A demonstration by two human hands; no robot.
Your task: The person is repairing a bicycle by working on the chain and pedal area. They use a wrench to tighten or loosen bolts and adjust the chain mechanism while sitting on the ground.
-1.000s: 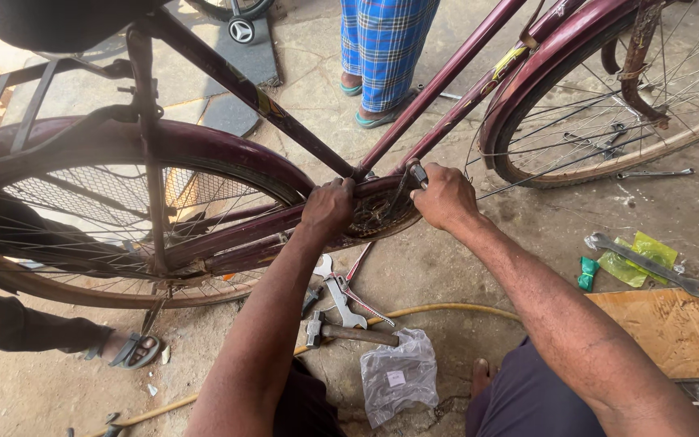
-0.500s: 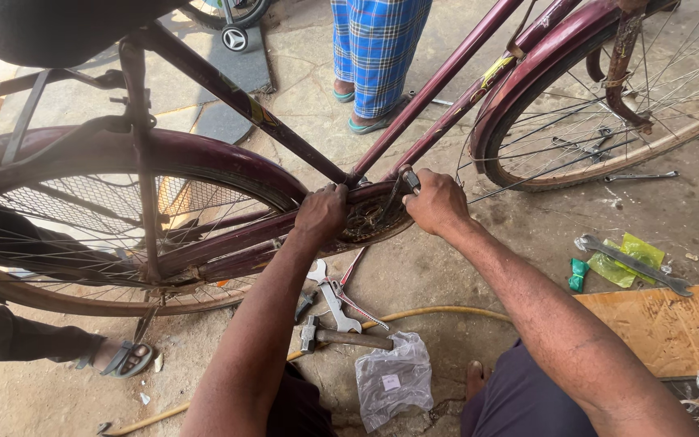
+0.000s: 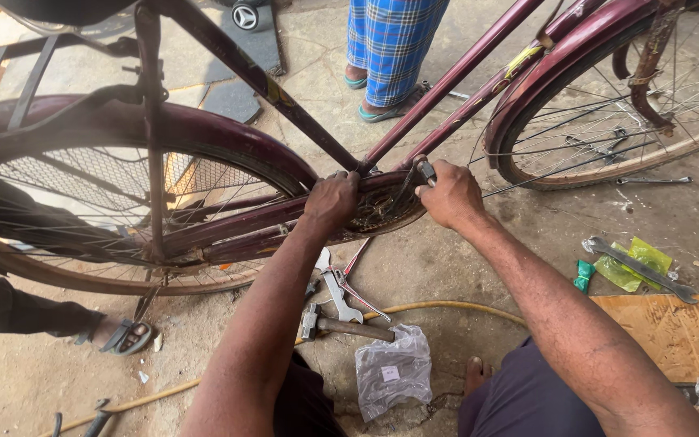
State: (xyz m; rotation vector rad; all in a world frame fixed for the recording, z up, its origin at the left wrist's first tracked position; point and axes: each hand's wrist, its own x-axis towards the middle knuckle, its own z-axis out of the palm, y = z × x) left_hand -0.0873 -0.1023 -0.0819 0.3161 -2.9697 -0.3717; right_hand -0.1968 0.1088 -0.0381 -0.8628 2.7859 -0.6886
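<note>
Nothing much has shifted: my left hand (image 3: pixel 332 201) stays closed in a tight grip on the chainwheel (image 3: pixel 378 206), my right hand (image 3: pixel 449 194) fisted around the pedal crank (image 3: pixel 424 170).

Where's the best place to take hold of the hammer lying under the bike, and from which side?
Take the hammer by its wooden handle, coming from above on the near side. It lies flat on the ground, head pointing left beside the adjustable wrench, handle running right toward the plastic bag. The handle's bare middle looks free; the bicycle frame probably blocks the far side.
</note>
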